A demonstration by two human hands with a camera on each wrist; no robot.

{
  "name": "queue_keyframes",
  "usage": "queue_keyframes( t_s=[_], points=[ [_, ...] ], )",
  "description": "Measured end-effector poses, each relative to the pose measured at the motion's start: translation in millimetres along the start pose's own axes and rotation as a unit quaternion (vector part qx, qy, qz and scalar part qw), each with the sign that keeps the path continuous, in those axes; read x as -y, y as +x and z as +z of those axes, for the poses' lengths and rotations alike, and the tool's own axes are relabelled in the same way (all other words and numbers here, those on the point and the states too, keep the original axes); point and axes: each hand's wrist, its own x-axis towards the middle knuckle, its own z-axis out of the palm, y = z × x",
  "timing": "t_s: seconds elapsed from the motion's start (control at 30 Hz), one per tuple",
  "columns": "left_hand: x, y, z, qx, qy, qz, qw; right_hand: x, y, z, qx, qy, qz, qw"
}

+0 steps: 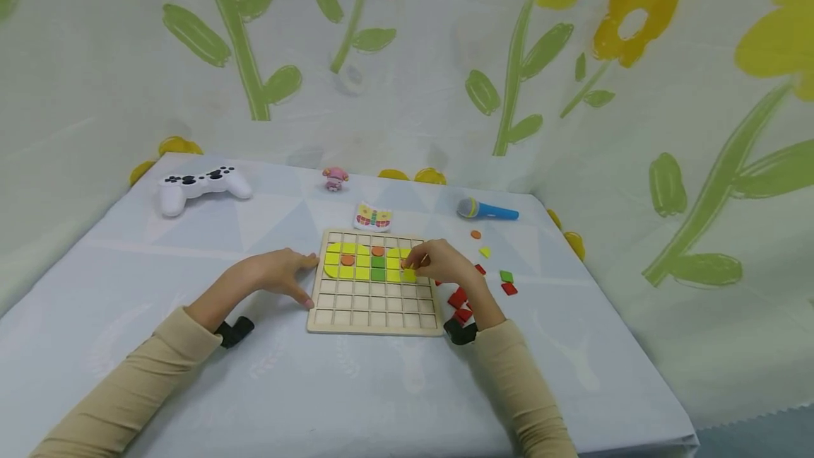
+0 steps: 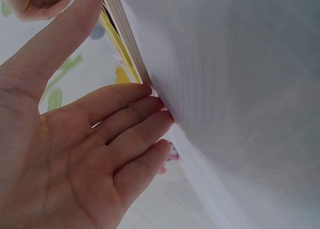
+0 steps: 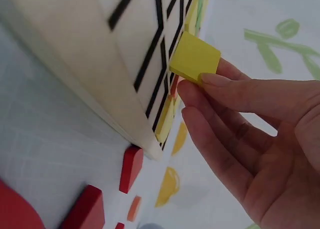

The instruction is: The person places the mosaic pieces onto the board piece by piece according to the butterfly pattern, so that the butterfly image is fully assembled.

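A wooden grid board [image 1: 375,302] lies on the table, its upper rows partly filled with yellow, green and orange tiles. Between thumb and fingers my right hand [image 1: 439,261] pinches a yellow square tile [image 3: 195,57], held over the board's right part. My left hand [image 1: 285,274] rests at the board's left edge, thumb and fingertips touching the rim, fingers fairly straight in the left wrist view. Two green tiles [image 1: 378,268] sit in a column between the yellow groups. An orange round tile [image 1: 347,260] lies among the left yellow ones.
Loose red tiles [image 1: 458,297] lie right of the board, with a green tile [image 1: 506,276] beyond. Behind the board are a butterfly pattern card [image 1: 373,218], a pink figurine [image 1: 335,179] and a blue toy microphone [image 1: 490,210]. A white game controller [image 1: 203,188] lies back left.
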Motion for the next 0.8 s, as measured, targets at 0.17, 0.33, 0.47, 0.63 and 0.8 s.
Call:
queue_keyframes(
  t_s=[0.17,0.33,0.47,0.63,0.8],
  points=[
    [2.4,0.3,0.9,-0.001,0.004,0.010,0.9999,-1.9,2.4,3.5,-0.013,-0.008,-0.003,0.9999],
    [4.5,2.0,1.5,-0.002,0.007,0.014,0.9999,-2.2,3.2,4.2,-0.026,-0.010,0.010,0.9996],
    [4.9,2.0,1.0,0.000,0.008,0.012,0.9999,-0.8,3.5,4.6,-0.030,-0.008,0.015,0.9994],
    [4.2,1.2,0.6,0.001,0.007,0.014,0.9999,1.6,2.8,5.9,-0.025,0.003,0.040,0.9989],
    [4.1,1.3,0.7,0.000,0.005,0.019,0.9998,2.9,2.2,6.6,-0.023,0.008,0.063,0.9977]
  ],
)
